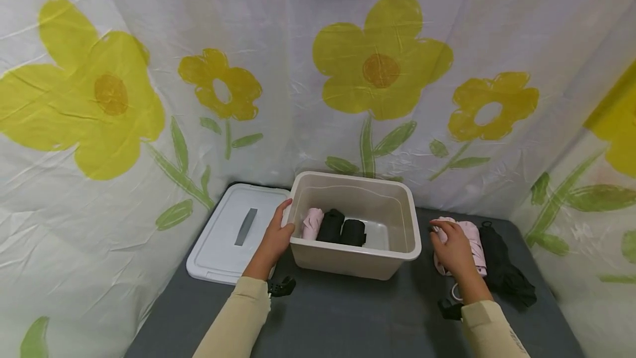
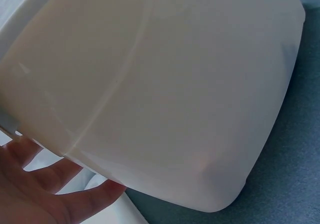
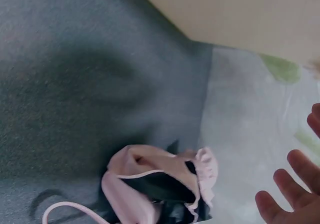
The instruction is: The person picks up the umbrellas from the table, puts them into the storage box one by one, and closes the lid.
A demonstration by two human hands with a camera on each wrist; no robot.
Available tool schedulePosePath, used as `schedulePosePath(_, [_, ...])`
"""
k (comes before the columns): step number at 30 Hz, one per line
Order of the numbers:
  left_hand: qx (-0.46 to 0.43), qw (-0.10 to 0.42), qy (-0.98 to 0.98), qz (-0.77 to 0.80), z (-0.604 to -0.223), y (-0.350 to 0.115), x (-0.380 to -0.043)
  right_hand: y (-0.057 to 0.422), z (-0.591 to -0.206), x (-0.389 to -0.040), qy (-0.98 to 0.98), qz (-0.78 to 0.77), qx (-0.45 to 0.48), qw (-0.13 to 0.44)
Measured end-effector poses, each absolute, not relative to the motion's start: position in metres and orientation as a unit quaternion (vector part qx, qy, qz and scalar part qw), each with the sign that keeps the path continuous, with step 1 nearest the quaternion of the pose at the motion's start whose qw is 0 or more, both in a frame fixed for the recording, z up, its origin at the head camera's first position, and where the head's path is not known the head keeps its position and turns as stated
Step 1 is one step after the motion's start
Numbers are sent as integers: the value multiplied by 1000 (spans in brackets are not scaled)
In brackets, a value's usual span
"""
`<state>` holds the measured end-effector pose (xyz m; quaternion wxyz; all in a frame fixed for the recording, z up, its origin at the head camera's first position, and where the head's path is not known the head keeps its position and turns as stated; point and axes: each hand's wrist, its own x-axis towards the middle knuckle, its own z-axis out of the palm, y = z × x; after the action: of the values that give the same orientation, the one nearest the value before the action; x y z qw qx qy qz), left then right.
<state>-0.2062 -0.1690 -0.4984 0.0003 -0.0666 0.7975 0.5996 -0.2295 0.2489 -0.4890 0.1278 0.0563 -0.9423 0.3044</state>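
Observation:
A beige plastic bin [image 1: 343, 261] stands on the dark table. My left hand [image 1: 275, 236] rests against its left end, and in the left wrist view the extended fingers [image 2: 92, 200] touch the bin's wall. Inside the bin, a pink roll [image 1: 312, 224] lies beside two black rolls [image 1: 330, 226]. My right hand [image 1: 453, 250] hovers, holding nothing, over pink fabric bundles [image 1: 474, 242] right of the bin. Its fingers [image 3: 292, 186] are loosely spread. Up close, the pink bundle [image 3: 129, 196] shows a ruffled edge, dark lining and a cord loop; its exact kind is unclear.
A black fabric bundle [image 1: 502, 267] with a small loop lies right of the pink ones. Left of the bin, a white lid [image 1: 218, 247] with a grey handle lies flat. A flower-printed sheet [image 1: 288, 70] hangs behind and beside the table [image 1: 343, 319].

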Motion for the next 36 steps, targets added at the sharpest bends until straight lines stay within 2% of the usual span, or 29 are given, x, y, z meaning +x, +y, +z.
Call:
schedulePosePath(13, [-73, 2, 794, 603, -500, -168, -208, 264, -504, -239, -958, 279, 34, 63])
schedulePosePath(24, [-75, -1, 789, 609, -502, -168, -208, 266, -510, -243, -964, 264, -10, -16])
schedulePosePath(36, [-76, 2, 791, 608, -501, -167, -207, 277, -521, -256, -970, 233, -21, -61])
